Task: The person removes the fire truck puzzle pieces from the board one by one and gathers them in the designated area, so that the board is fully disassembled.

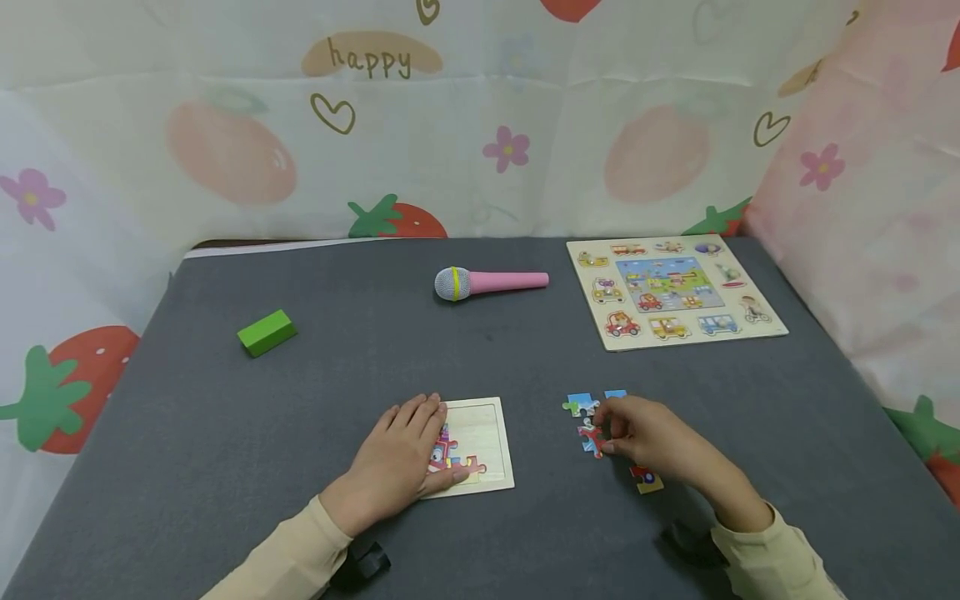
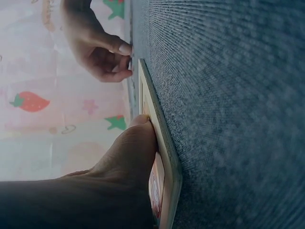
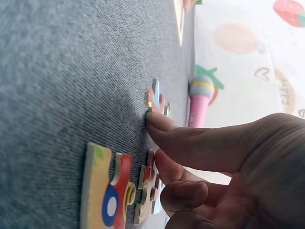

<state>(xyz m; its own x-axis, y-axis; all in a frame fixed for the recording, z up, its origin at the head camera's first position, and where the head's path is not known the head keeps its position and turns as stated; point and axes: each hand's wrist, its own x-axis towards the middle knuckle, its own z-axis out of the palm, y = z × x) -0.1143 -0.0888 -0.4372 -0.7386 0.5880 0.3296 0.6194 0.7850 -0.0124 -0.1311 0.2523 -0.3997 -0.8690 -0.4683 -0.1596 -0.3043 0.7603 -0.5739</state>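
My left hand lies over the left part of a wooden puzzle board, fingers extended and thumb on the pieces near its lower edge. A few pink and red pieces sit in the frame; others are hidden under the hand. To the right, my right hand has thumb and index finger at a red and blue jigsaw piece, pinching it close to the mat. In the right wrist view the thumb tip overlaps this piece. Loose blue pieces lie just beyond, and a red and yellow piece lies nearer the wrist.
A pink toy microphone lies at the back middle of the grey table mat. Back right is a vehicle picture puzzle board. At left lies a green block. Patterned cloth hangs behind and at both sides.
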